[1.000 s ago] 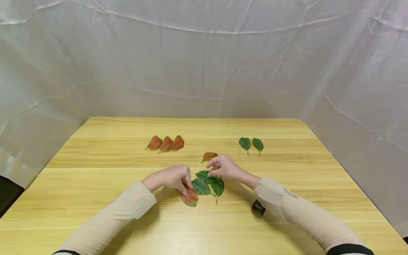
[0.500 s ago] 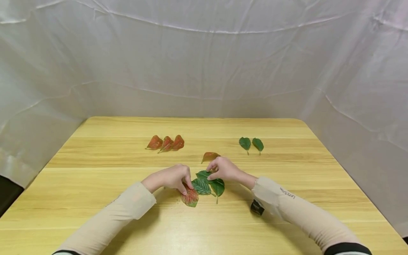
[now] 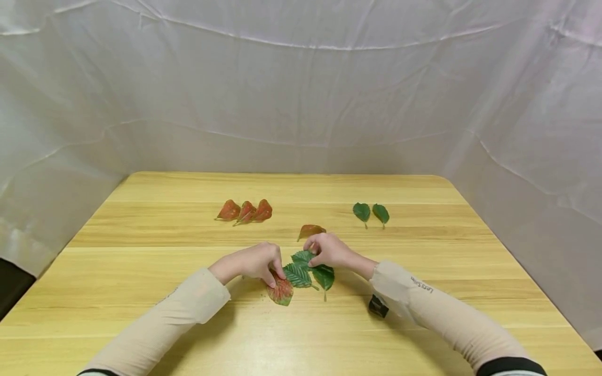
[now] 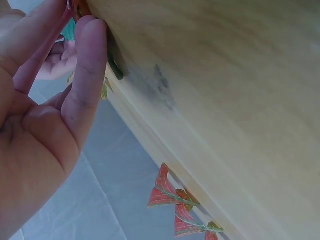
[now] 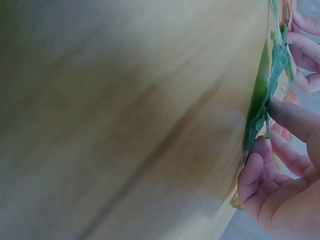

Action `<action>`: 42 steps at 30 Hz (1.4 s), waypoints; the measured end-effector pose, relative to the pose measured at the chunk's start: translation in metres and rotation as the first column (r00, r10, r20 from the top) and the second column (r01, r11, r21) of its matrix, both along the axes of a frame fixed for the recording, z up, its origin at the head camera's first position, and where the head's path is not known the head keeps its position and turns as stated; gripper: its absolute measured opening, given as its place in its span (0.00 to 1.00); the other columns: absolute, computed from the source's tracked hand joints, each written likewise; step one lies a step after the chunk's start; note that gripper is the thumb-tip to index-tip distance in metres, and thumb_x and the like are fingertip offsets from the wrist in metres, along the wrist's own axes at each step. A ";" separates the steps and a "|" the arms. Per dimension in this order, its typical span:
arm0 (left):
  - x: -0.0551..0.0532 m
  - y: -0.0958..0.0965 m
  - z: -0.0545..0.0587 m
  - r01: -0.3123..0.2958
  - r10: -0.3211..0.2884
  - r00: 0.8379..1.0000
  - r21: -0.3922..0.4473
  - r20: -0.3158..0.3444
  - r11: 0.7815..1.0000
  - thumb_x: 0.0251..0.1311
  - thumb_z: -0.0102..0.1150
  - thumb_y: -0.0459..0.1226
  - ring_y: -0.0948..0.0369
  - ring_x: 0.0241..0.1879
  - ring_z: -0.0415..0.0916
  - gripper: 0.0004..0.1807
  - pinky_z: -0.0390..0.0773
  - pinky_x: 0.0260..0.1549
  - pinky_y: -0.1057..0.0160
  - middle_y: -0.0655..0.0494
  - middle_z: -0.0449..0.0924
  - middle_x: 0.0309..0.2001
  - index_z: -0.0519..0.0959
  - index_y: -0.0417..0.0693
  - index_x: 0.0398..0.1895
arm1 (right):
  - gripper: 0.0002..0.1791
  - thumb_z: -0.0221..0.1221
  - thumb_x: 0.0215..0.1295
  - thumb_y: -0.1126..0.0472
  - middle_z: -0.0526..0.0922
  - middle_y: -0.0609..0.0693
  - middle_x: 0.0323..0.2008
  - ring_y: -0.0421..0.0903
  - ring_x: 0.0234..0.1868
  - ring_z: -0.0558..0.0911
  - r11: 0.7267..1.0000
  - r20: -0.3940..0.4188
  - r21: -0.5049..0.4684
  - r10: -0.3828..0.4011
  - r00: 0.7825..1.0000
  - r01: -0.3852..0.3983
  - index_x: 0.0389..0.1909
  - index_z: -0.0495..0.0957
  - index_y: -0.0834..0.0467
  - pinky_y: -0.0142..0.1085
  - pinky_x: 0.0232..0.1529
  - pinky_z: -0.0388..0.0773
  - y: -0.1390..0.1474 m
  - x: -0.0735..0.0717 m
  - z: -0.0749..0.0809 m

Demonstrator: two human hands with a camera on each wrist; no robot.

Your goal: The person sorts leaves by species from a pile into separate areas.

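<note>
Near the table's middle, my left hand (image 3: 256, 261) pinches a red leaf with green edges (image 3: 281, 293) between thumb and fingers. In the left wrist view the left hand (image 4: 55, 100) covers most of that leaf. To its right lies a loose cluster of green leaves, one of them a ribbed green leaf (image 3: 296, 275) beside the red one. My right hand (image 3: 331, 249) pinches the upper green leaf (image 3: 301, 258) at its right side. Under that hand, another green leaf (image 3: 324, 278) points its stem toward me. The right wrist view shows the right hand (image 5: 285, 170) at the green leaves (image 5: 262, 100).
Just beyond my right hand lies a folded reddish-brown leaf (image 3: 310, 231). Three red leaves (image 3: 246, 211) overlap in a row at the back left. Two green leaves (image 3: 361, 211) sit at the back right. A black object (image 3: 378, 306) is beneath the right forearm on the wooden table (image 3: 141, 235).
My right fingers have closed onto the upper green leaf and lowered slightly. That leaf and the green one below it have shifted a little to the right. The left hand stays put.
</note>
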State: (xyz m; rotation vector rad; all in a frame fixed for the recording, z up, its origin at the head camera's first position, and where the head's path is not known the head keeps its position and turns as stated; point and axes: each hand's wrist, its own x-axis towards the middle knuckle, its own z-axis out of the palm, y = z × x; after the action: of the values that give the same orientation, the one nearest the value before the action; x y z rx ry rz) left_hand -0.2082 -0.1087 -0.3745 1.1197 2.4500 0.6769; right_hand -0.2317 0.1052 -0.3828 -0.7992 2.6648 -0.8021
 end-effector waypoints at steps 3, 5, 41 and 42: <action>0.000 0.000 0.000 -0.004 0.004 1.000 0.003 0.003 1.000 0.38 0.69 0.32 0.65 0.33 0.68 0.10 0.71 0.36 0.68 0.61 0.74 0.29 0.85 0.44 0.29 | 0.19 0.67 0.45 0.68 0.71 0.46 0.18 0.39 0.20 0.68 1.000 0.017 -0.017 0.012 1.000 -0.012 0.41 0.75 0.63 0.30 0.24 0.68 0.000 -0.001 -0.002; 0.000 0.000 0.000 -0.006 0.006 1.000 0.006 0.007 1.000 0.38 0.69 0.32 0.65 0.33 0.68 0.10 0.71 0.36 0.67 0.61 0.74 0.29 0.85 0.44 0.29 | 0.20 0.66 0.46 0.69 0.70 0.46 0.16 0.39 0.18 0.67 0.999 0.024 -0.031 0.027 0.999 -0.027 0.42 0.74 0.64 0.29 0.23 0.67 0.001 -0.001 -0.003; 0.002 -0.001 -0.002 -0.015 0.014 1.000 0.026 0.006 1.000 0.38 0.69 0.31 0.64 0.34 0.68 0.10 0.72 0.37 0.66 0.61 0.73 0.29 0.84 0.44 0.30 | 0.11 0.60 0.53 0.72 0.68 0.50 0.18 0.42 0.14 0.71 0.949 0.085 -0.279 -0.128 0.988 0.146 0.39 0.77 0.68 0.33 0.18 0.73 0.046 -0.006 0.000; 0.003 -0.001 -0.002 -0.015 0.015 1.000 0.026 0.007 1.000 0.38 0.69 0.31 0.64 0.34 0.68 0.10 0.72 0.37 0.66 0.61 0.73 0.30 0.84 0.44 0.30 | 0.11 0.59 0.54 0.72 0.68 0.50 0.18 0.42 0.14 0.71 0.948 0.088 -0.278 -0.138 0.987 0.157 0.39 0.77 0.68 0.33 0.18 0.73 0.049 -0.007 -0.001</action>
State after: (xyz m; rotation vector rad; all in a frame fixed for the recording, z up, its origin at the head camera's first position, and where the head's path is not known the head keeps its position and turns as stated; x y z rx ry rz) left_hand -0.2057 -0.1095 -0.3761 1.1076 2.4528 0.7176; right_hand -0.2383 0.1538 -0.3835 -0.6243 2.6062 -1.2497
